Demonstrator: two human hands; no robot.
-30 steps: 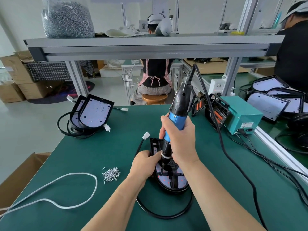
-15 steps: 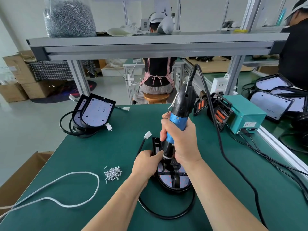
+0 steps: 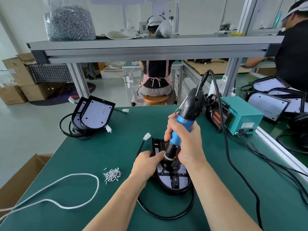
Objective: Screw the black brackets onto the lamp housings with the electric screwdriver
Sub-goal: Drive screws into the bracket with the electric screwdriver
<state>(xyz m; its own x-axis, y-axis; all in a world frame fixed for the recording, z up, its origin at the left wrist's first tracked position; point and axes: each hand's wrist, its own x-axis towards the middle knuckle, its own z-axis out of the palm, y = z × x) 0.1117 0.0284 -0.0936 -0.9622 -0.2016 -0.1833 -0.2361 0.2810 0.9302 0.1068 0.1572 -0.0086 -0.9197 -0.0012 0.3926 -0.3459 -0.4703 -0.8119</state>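
— Whereabouts of the lamp housing [image 3: 173, 183]?
— Flat on the green table [image 3: 100, 147], under both hands, black bracket [image 3: 176, 180] across its face.
— Grip?
— Wrapped with the right hand [image 3: 187, 144] round the blue barrel of the electric screwdriver [image 3: 182, 122], bit down on the bracket. Holding the housing's left edge with the left hand [image 3: 145, 165], fingers bent, tips beside the chuck.
— Loose screws [image 3: 112, 175]?
— Heaped just left of the housing.
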